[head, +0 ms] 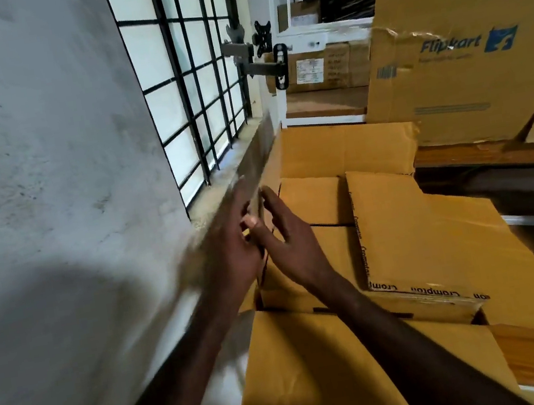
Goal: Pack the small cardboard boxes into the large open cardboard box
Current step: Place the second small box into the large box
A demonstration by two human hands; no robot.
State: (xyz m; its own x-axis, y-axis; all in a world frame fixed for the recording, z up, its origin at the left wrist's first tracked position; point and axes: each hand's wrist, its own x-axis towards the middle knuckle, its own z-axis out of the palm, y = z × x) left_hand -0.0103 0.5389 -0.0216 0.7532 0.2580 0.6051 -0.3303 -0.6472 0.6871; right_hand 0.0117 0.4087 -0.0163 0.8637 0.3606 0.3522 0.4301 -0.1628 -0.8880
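Note:
The large open cardboard box [319, 378] stands below me, its near flap folded toward me and its far flap [348, 152] raised. Inside lie small cardboard boxes: one with "Crompton" print [430, 240] on the right, others [313, 198] at the far left. My left hand [234, 245] and my right hand [284, 234] hover close together over the box's left side, fingers straight and spread, holding nothing. Both are blurred by motion.
A white wall [45, 166] and a barred window [186, 86] with a stone sill run along the left. A big Flipkart carton [460, 69] stands at the right on a shelf. A black metal bracket [258, 58] juts out from the wall behind.

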